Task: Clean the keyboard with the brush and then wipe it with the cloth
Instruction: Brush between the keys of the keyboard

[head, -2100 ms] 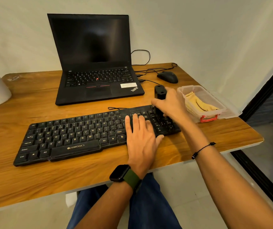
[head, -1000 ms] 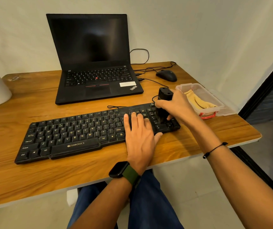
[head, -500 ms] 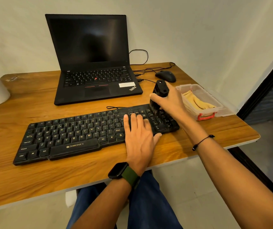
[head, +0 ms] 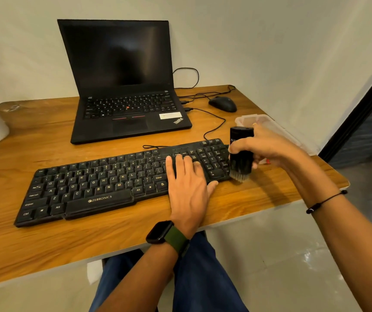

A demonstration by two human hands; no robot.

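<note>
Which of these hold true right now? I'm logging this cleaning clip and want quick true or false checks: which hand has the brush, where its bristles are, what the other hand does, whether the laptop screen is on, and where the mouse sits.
1. The right hand grips the brush. True.
2. The bristles are over the keyboard's left end. False: they are at its right end, by the number pad.
3. The left hand lies flat on the keyboard. True.
4. The laptop screen shows an open window. False: it is dark.
5. The mouse sits left of the laptop. False: it sits to its right.
</note>
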